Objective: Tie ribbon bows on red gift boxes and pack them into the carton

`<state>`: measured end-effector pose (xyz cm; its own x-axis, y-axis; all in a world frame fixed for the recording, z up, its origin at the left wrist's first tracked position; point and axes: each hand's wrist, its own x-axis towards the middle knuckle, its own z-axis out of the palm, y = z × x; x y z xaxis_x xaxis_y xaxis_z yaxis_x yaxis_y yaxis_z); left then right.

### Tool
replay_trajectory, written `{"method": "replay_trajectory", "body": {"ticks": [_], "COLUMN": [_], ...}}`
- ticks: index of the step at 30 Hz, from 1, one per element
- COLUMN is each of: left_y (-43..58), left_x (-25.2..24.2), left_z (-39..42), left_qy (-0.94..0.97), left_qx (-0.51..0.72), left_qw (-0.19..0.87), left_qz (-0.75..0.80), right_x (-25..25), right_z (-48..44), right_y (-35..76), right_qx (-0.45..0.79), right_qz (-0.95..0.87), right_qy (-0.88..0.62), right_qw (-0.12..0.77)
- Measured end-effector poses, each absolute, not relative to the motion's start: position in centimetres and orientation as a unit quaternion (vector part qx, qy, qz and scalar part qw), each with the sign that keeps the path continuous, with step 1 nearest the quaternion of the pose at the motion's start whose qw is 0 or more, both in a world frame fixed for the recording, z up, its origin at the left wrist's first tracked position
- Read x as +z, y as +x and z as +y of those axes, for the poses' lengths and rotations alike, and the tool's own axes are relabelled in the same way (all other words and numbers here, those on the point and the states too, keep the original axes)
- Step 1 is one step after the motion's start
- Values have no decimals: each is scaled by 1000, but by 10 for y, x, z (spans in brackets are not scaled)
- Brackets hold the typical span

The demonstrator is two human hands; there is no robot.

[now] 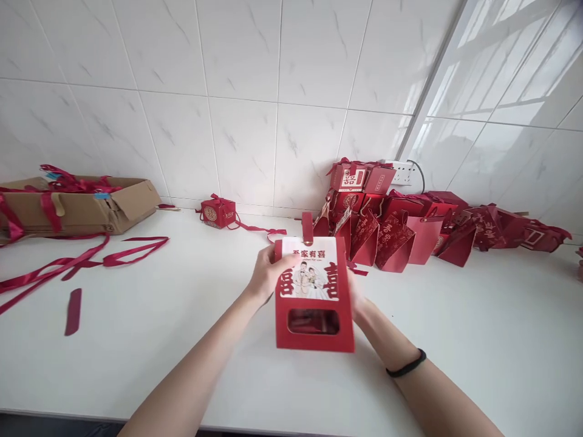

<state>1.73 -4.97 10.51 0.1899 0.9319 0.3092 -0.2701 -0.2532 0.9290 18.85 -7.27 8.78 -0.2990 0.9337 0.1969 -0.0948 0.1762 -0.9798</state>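
Between my two hands is a red gift box (314,303) with a white printed panel showing a couple, a dark window low on its front and a red strap standing up at its top. My left hand (268,273) grips its left side, the thumb lying across the printed panel. On the right side, my right hand (356,292) holds the box, its fingers mostly hidden behind it. The box is held over the white table (246,388), tilted so that its front faces me.
A cardboard box (86,212) of red ribbons stands at the left, with loose ribbon (136,252) and a dark red strip (73,312) near it. A small red box (218,212) sits by the wall. Several red gift boxes (396,237) are piled back right, before a power strip (403,173).
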Motion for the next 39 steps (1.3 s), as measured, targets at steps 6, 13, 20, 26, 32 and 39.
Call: {"method": "replay_trajectory", "body": {"ticks": [6, 13, 20, 26, 32, 39], "left_y": [16, 22, 27, 31, 29, 20], "left_x": [103, 99, 104, 100, 102, 107], "left_z": [-50, -56, -58, -60, -58, -50], "left_qy": [643, 682, 671, 665, 616, 527], "left_qx": [541, 500, 543, 549, 582, 595], "left_qw": [425, 436, 361, 341, 370, 531], "left_qz": [336, 309, 353, 375, 381, 294], "right_x": [94, 101, 99, 98, 102, 104], "right_z": [-54, -78, -74, -73, -77, -80], "right_y": [200, 183, 182, 181, 186, 186], "right_qx": [478, 261, 186, 193, 292, 445], "right_qz": [-550, -624, -646, -652, -652, -572], "right_qy": [-328, -421, -429, -421, -377, -349], "right_qw": [600, 605, 603, 600, 589, 594]}}
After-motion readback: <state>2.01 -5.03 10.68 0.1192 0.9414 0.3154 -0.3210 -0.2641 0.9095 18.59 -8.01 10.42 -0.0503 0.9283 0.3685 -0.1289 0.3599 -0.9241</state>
